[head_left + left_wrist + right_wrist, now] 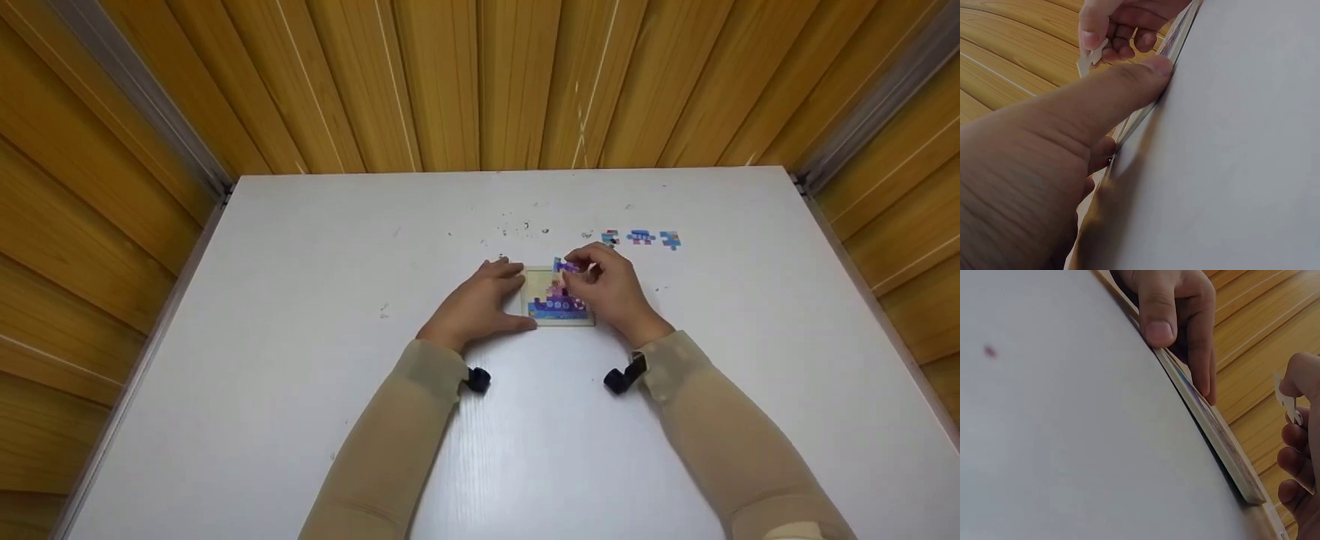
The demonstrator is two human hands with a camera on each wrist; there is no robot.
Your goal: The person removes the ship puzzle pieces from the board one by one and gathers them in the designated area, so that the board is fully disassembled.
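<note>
A small puzzle frame (pixel 558 324) with a pale rim lies on the white table. A purple and blue picture fills its near and right parts, and bare backing shows at the upper left. My left hand (pixel 480 300) holds the frame at its left side, thumb on the near edge and fingers by the far left corner. Over the frame's upper right, my right hand (pixel 609 289) pinches a puzzle piece (pixel 564 265) between thumb and forefinger. In the right wrist view that piece (pixel 1286 400) stands tilted above the frame, its pale edge showing.
Beyond my right hand, three loose puzzle pieces lie in a row: a left piece (pixel 610 238), a middle piece (pixel 640 236) and a right piece (pixel 670 239). Dark marks speckle the white table (pixel 315 300). Wood-look panels (pixel 442 82) stand behind it and at both sides.
</note>
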